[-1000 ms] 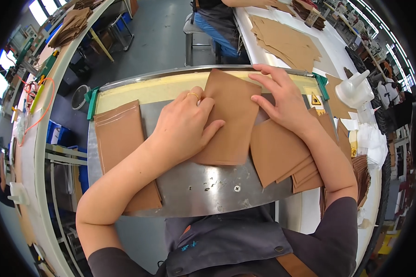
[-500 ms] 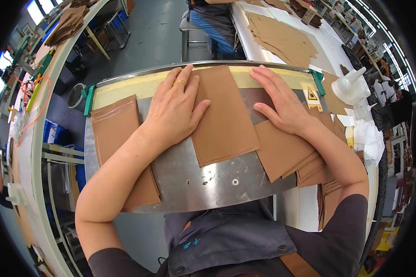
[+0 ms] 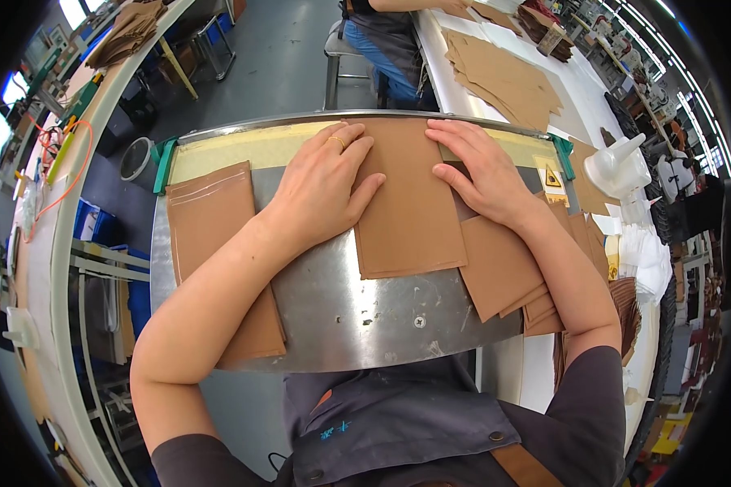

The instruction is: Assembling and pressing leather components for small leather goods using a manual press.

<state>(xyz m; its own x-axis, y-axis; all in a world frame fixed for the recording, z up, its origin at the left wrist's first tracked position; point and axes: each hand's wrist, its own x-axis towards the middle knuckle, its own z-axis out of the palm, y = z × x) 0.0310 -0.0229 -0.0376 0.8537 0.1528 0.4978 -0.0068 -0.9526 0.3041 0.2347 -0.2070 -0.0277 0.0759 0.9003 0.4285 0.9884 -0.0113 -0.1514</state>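
Note:
On a curved metal work plate [image 3: 333, 337] lies a brown rectangular leather-like panel [image 3: 410, 215], its far end up against the raised bar at the plate's back. My left hand [image 3: 321, 183], with a ring on one finger, rests flat over the panel's left edge, fingers extended. On the other side, my right hand [image 3: 483, 174] touches the right edge with stretched fingers, its thumb apart. Partly under my left forearm is a pile of brown panels [image 3: 209, 215] with pale lines near the top. Several fanned brown panels [image 3: 499, 264] lie below my right wrist.
Green clamps [image 3: 164, 166] sit at the plate's back corners beside yellow tape [image 3: 252, 150]. A white bottle [image 3: 617, 166] stands at right. Beyond the bar, a seated person [image 3: 382, 49] works at a white table holding brown sheets [image 3: 503, 77]. A long bench [image 3: 65, 268] runs along the left.
The middle panel has turned straighter, its near end shifting slightly away from me. My right hand has moved left onto its edge; my left hand has shifted slightly right.

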